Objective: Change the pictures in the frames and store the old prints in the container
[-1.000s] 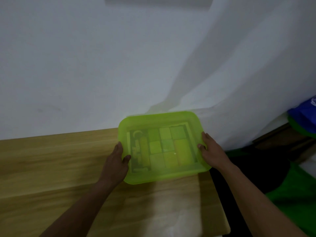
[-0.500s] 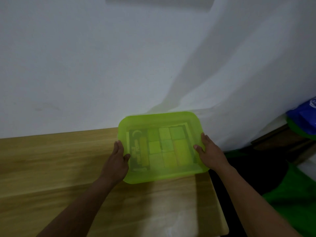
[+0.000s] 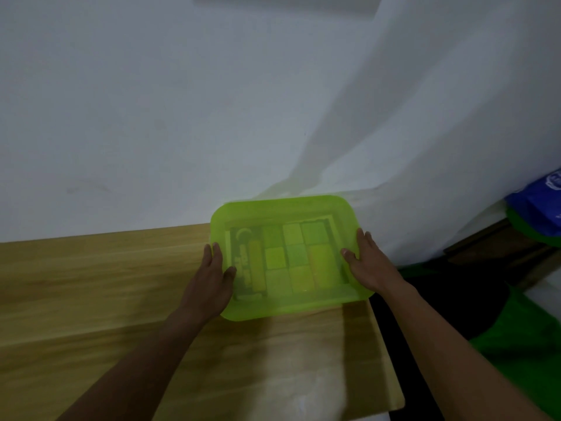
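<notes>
since a second ago the left hand has slackened, its fingers now straight along the green container, thumb resting on the lid. both forearms reach out over the worktop. the right hand lies flat-fingered on the opposite edge. neither grip is closed; the box sits pressed between them. flat rectangles show through the lid, so storing looks nearly finished; no frames are in view.

obstacle: wall just behind container | free: table — leftward
</notes>
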Motion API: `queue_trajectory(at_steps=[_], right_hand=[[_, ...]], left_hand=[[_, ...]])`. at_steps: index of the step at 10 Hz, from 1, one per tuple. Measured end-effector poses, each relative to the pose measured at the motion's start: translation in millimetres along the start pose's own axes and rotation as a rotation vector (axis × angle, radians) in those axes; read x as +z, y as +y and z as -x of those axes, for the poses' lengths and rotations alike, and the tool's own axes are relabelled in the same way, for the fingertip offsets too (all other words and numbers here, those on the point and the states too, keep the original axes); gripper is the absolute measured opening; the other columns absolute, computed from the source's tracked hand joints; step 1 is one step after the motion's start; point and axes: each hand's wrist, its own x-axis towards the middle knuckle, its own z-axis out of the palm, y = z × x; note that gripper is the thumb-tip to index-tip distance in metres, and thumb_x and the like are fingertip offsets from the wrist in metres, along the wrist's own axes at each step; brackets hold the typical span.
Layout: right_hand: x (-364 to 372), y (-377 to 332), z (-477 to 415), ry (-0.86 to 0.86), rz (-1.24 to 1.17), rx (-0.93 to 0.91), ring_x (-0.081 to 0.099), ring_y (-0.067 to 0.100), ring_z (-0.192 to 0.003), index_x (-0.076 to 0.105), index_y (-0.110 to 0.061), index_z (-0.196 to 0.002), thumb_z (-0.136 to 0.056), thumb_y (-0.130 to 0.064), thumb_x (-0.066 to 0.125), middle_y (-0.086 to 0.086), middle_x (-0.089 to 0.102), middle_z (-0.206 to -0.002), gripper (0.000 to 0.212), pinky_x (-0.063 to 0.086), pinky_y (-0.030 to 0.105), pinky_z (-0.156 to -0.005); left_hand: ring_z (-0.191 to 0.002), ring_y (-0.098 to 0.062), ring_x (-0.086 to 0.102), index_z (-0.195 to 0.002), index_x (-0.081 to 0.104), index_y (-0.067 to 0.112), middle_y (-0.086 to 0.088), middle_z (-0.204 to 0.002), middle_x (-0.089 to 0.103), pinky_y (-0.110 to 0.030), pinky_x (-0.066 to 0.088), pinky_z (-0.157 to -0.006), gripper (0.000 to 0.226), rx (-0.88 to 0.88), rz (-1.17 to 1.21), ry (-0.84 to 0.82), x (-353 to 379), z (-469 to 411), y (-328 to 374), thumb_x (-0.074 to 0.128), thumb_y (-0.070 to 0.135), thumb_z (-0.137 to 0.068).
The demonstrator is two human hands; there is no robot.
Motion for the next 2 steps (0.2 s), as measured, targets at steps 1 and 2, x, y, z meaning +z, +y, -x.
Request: queue_trajectory(at_steps=[1,2], right_hand=[[-2.5,-2.8,3.7,0.024,-0.004,-0.003,0.003,0.021,-0.153,-0.001,-0.018,-0.158,-0.1,-0.058,0.036,0.005,-0.005,-0.166,0.081,0.012,0.04,-0.122],[-7.6,-9.0,12.4,0.088,-0.012,-0.024,0.002,0.02,-0.153,0.003,-0.018,-0.158,-0.099,-0.06,0.035,0.004,-0.004,-0.166,0.08,0.012,0.044,-0.123]], left_hand=[[-0.145,-0.032,0.021,-0.153,0.007,0.007,-0.014,-0.161,0.001,-0.04,0.03,-0.11,0.071,0.024,0.011,0.014,-5.8,-0.2,0.6,0.04,0.039,-0.1],[-0.145,-0.029,0.022,-0.153,0.012,0.007,-0.013,-0.161,0.006,-0.041,0.032,-0.109,0.068,0.062,0.015,0.103,-12.9,4.2,-2.9,0.04,0.039,-0.1]])
